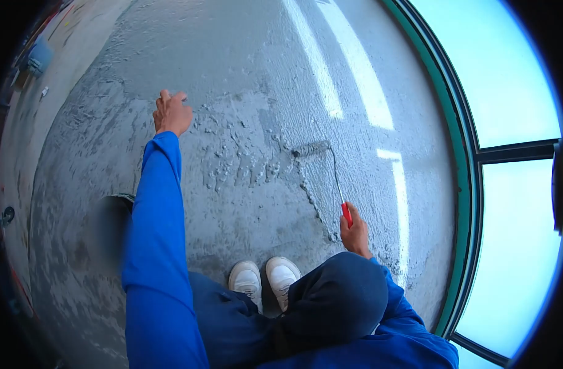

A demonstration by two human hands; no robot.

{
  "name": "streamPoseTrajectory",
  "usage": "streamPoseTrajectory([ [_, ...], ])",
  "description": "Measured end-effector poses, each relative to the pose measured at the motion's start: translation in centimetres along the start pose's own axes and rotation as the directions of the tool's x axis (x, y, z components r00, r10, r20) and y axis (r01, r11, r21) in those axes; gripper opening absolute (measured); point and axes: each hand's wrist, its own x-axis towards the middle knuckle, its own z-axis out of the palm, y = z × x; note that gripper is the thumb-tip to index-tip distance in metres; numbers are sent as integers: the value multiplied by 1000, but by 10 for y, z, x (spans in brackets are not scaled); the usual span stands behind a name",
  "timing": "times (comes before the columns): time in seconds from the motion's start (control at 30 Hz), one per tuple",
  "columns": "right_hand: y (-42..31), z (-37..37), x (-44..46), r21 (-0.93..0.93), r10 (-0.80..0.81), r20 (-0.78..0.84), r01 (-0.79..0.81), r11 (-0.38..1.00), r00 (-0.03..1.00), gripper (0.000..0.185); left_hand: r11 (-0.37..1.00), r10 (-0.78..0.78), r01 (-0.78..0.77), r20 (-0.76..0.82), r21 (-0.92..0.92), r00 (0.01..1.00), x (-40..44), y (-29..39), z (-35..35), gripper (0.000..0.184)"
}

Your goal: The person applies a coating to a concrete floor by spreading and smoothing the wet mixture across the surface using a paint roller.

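My right hand is closed round the red handle of a paint roller. A thin wire frame runs from the handle up to the roller sleeve, which is coated in grey and rests on the wet grey floor coating. My left hand is stretched forward on the left, over the floor, with its fingers loosely bent and somewhat apart. Nothing shows in it. Lumpy grey coating lies in streaks between my two hands, and a ragged wet edge runs from the roller towards my right hand.
My white shoes stand close together on duller grey floor. A dark round container is partly hidden behind my left arm. Along the right runs a green-edged window frame with bright panes. A bluish bucket stands far left.
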Motion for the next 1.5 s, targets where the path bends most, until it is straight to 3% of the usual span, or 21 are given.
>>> streamPoseTrajectory([
  [0.27,-43,70,236,-73,-196,-208,185,980,958,35,999,-40,39,24,12,999,-2,-13,-6,29],
  [0.33,-64,71,302,-112,-131,-183,112,987,974,35,998,-63,63,38,6,997,-6,-15,-7,29],
  [0.4,-84,70,352,-72,-154,-192,143,987,969,34,997,-74,74,36,11,997,-5,-24,-5,29],
  [0.43,-97,67,365,-27,-69,-173,65,998,983,34,997,-73,72,32,21,997,-4,-28,-3,29],
  [0.53,-102,66,392,66,-16,-103,22,998,995,32,998,-60,60,14,37,998,-2,-37,5,30],
  [0.63,-81,60,377,23,-78,-118,81,996,990,30,998,-43,43,-7,36,999,0,-40,10,31],
  [0.73,-33,49,321,-110,-298,-191,282,953,935,30,999,-30,32,-26,43,999,2,-36,6,31],
  [0.8,-3,39,262,-113,-286,-168,270,956,943,32,999,-1,2,-26,43,1000,1,-28,0,32],
  [0.93,28,7,114,-47,-200,-123,196,979,972,33,997,42,-38,-50,65,998,2,-18,-6,31],
  [1.13,65,-34,-93,-33,137,-1,-137,990,991,41,996,55,-51,-61,68,997,5,-6,-10,30],
  [1.2,80,-45,-137,65,196,17,-197,978,980,42,991,58,-50,-64,120,996,4,-7,-11,30],
  [1.27,87,-47,-157,90,213,58,-217,972,975,42,987,73,-64,-56,147,996,6,-9,-12,30],
  [1.33,42,-69,-146,40,181,101,-186,982,978,42,987,70,-60,-62,149,996,4,-9,-19,30],
  [1.4,59,-36,-126,188,153,107,-171,967,982,43,990,52,-42,-75,132,996,-2,-6,-28,29],
  [1.43,51,-29,-109,179,239,176,-270,946,955,43,992,38,-28,-82,122,996,-5,-5,-33,29],
  [1.5,35,5,-60,28,-6,-28,7,1000,1000,42,995,4,6,-100,104,995,-12,-4,-44,28],
])
